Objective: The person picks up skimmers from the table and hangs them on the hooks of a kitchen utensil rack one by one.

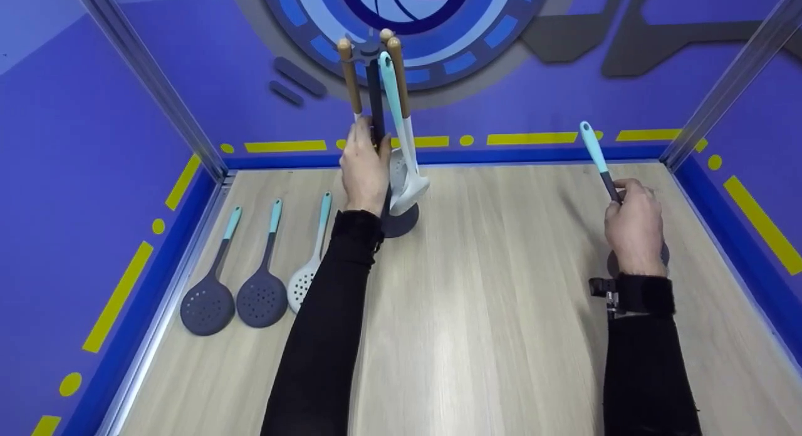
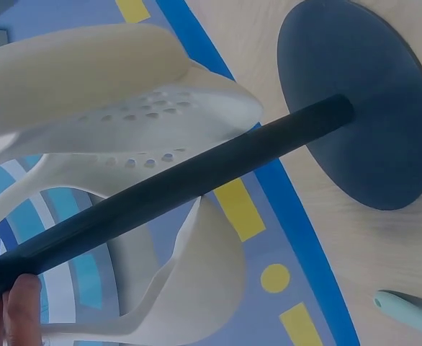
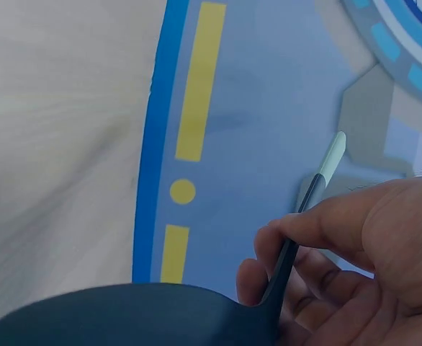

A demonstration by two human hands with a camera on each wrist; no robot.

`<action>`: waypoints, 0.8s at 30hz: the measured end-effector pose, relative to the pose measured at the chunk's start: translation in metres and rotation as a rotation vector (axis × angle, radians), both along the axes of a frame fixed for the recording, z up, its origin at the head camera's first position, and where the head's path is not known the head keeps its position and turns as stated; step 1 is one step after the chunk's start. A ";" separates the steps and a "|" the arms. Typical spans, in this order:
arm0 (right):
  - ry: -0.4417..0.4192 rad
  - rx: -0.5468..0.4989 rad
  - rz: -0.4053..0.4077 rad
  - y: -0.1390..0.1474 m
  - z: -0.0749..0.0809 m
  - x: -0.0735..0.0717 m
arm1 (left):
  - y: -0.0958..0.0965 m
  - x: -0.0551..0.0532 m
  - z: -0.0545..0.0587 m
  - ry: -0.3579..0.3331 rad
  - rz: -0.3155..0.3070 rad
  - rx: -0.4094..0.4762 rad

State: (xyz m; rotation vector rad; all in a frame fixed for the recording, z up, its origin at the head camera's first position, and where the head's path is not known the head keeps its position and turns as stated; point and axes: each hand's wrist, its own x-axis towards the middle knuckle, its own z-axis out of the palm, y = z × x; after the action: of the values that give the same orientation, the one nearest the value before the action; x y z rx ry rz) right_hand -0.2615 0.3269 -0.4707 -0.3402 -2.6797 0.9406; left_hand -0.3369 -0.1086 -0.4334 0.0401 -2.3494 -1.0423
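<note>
My left hand grips the dark upright pole of a utensil stand, whose round base is on the table. From the stand's top hooks hang several white-ended utensils with wooden handles and a white ladle with a mint handle. On the right, my right hand pinches a dark grey kitchen utensil by its shaft, mint handle end pointing up and away. Its broad rounded head is mostly hidden by the hand and wrist in the head view.
Three skimmers lie in a row on the table's left: two dark grey ones and a white one, partly covered by the left sleeve. Blue printed walls enclose the wooden table at the back and sides.
</note>
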 end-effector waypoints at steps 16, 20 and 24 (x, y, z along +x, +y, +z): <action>0.070 0.000 0.067 -0.039 0.005 0.008 | 0.002 0.003 0.002 -0.005 -0.006 0.034; 0.076 0.004 0.080 -0.049 0.005 0.010 | 0.002 0.003 0.000 0.005 -0.010 0.039; 0.093 0.007 0.095 -0.058 0.006 0.013 | 0.001 0.003 0.000 0.013 -0.011 0.034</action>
State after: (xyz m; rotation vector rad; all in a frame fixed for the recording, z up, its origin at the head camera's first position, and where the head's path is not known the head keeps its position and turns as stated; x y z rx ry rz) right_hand -0.2490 0.2692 -0.4646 -0.1652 -2.6334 0.9493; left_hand -0.3335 -0.1072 -0.4339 0.0326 -2.3225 -1.0848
